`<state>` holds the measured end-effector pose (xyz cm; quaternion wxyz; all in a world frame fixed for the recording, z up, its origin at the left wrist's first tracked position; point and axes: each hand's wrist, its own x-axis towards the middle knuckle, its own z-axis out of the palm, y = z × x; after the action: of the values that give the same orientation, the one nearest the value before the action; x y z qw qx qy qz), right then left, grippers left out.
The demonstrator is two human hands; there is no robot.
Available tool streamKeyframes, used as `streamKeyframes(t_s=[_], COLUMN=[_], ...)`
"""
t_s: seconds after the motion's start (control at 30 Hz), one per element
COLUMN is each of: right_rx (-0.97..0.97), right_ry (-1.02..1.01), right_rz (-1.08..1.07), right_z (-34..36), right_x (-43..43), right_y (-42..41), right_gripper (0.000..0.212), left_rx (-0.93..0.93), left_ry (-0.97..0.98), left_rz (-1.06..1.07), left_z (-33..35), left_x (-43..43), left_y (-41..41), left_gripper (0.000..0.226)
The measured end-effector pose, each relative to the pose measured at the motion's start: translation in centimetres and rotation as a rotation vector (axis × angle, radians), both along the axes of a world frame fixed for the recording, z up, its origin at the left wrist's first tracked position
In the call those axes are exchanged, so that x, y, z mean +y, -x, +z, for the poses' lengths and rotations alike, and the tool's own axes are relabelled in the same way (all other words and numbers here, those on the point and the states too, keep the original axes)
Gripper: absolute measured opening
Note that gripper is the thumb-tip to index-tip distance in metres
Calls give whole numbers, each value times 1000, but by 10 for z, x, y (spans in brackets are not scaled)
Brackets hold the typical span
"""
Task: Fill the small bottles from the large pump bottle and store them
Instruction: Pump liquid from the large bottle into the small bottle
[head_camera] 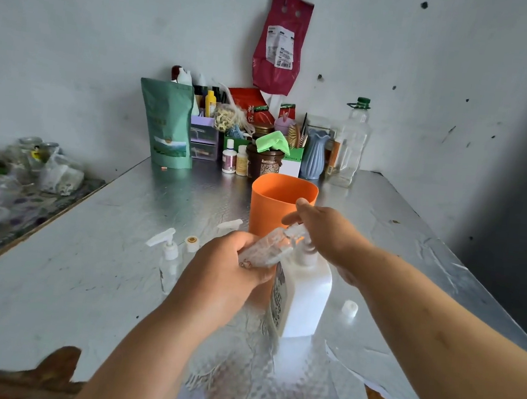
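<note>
The large white pump bottle (302, 296) stands in the middle of the foil-covered table (91, 278). My left hand (227, 268) grips a small clear bottle (268, 248), tilted with its mouth up against the pump's spout. My right hand (323, 235) rests on top of the pump head, fingers over it. Another small clear bottle with a white pump top (169, 259) stands to the left, with a small capped one (192, 243) beside it. A loose white cap (350, 308) lies to the right.
An orange cup (280, 201) stands just behind the pump bottle. A white pump top (230, 225) shows left of the cup. The back of the table is crowded with pouches, jars, a blue vase (314, 156) and a tall clear bottle (350, 146). Clutter lies on a lower surface at left.
</note>
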<state>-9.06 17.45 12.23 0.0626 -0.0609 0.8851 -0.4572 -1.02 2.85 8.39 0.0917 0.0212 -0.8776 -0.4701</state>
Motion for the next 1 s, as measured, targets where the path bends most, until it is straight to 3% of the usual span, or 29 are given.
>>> streamKeyframes(t_s=[0.27,0.63,0.77,1.0], right_rx=[12,62,-3,-11], right_ry=[11,-137,-19,15], right_rz=[8,11,-3,-2], right_z=[-6,-12,-3,1], right_x=[-2,-5,0,2], right_y=[3,1,-2,-1], right_gripper=[51,48,51,50], left_rx=[-4,-26,-8,5], left_ry=[-15,-8,-4,5], left_rz=[-14,-5,-4,-1], left_z=[-9,-14,-7,-2], left_x=[-1,-1,1,2], left_y=[4,5,2,2], left_gripper=[27,31,28,26])
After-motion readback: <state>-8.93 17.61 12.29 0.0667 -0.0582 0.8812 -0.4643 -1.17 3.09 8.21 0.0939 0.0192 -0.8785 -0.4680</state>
